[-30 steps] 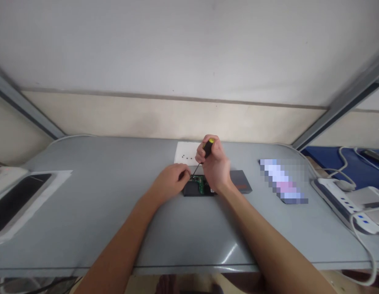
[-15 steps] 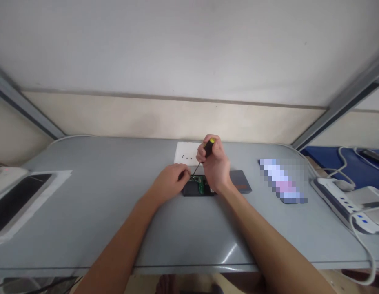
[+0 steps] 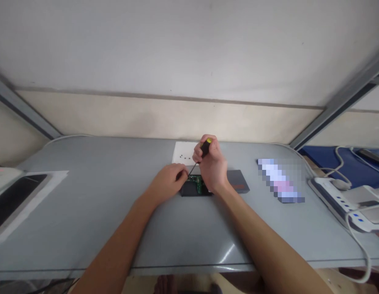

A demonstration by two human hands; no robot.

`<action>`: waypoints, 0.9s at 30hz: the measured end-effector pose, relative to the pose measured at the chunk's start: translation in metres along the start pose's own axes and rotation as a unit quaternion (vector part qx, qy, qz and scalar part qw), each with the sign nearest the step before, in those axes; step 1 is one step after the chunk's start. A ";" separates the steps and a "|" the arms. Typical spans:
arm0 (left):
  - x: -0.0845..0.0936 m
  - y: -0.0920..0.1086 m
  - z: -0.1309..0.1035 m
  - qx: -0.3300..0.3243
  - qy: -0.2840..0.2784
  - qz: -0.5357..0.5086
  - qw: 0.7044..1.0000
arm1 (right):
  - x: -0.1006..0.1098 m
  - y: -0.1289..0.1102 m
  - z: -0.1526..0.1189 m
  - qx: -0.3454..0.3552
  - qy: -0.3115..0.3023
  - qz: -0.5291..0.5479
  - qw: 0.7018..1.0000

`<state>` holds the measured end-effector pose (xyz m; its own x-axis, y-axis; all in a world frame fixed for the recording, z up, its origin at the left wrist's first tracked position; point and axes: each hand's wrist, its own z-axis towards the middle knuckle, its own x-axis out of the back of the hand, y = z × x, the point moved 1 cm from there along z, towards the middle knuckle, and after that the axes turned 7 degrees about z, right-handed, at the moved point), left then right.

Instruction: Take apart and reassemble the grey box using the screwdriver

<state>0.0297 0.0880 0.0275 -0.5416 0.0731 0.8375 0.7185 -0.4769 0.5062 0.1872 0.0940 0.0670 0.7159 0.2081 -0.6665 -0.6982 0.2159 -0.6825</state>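
Observation:
My right hand (image 3: 211,163) is wrapped round the black and yellow handle of a screwdriver (image 3: 205,148). Its thin shaft slants down and left to the upper left part of an opened black electronic device (image 3: 189,189) with a green circuit board (image 3: 199,183). Close to the screwdriver's tip, my left hand (image 3: 169,181) is closed on the device's left end, thumb and fingers bent round it. What the tip touches is too small to make out. My right hand and wrist cover the device's right part.
Behind the device lies white paper (image 3: 178,149) with several tiny dark pieces, perhaps screws. A dark grey flat panel (image 3: 238,179) is right of my wrist. Further right are a blurred-out phone (image 3: 278,179) and a white power strip (image 3: 336,204) with cables. A black-screened tablet-like device (image 3: 18,200) lies left.
The whole view has shifted slightly. My right hand and the screwdriver have moved a little left relative to the device. My left hand keeps its place at the device's left end.

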 end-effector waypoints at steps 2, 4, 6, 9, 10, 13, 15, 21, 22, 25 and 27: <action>0.000 0.000 0.000 0.001 0.000 0.000 1.000 | 0.000 0.000 0.000 -0.001 -0.004 0.006 1.000; 0.001 0.001 0.000 0.002 0.001 -0.001 1.000 | 0.000 -0.001 0.000 0.000 -0.003 0.006 1.000; 0.001 0.001 0.000 0.003 0.000 -0.002 1.000 | 0.001 -0.001 0.001 0.003 0.000 0.000 1.000; 0.001 0.002 0.000 0.005 -0.001 0.001 1.000 | 0.001 -0.001 0.000 0.005 -0.003 -0.001 1.000; 0.001 0.002 -0.001 0.005 -0.001 0.002 1.000 | 0.000 -0.001 0.000 0.003 -0.006 0.004 1.000; 0.001 0.002 -0.001 0.006 0.001 0.000 1.000 | 0.000 -0.002 -0.001 -0.009 -0.012 0.009 1.000; 0.001 0.001 -0.001 0.008 0.000 -0.002 1.000 | 0.000 -0.002 0.000 -0.013 -0.006 0.000 1.000; 0.001 0.000 0.000 0.003 -0.004 0.010 1.000 | 0.002 -0.002 0.003 -0.002 0.002 0.001 1.000; 0.001 0.000 0.000 0.003 -0.004 0.012 1.000 | 0.001 -0.002 0.003 -0.004 0.001 0.005 1.000; 0.001 0.000 0.000 0.003 -0.003 0.013 1.000 | 0.001 -0.003 0.003 -0.013 0.006 0.001 1.000; 0.002 0.001 0.000 0.003 -0.001 0.013 1.000 | 0.001 -0.003 0.003 -0.010 0.011 -0.011 1.000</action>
<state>0.0297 0.0881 0.0294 -0.5222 0.0630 0.8505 0.7350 -0.4726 0.4862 0.1903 0.0967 0.0690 0.7307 0.1834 -0.6576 -0.6827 0.2017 -0.7023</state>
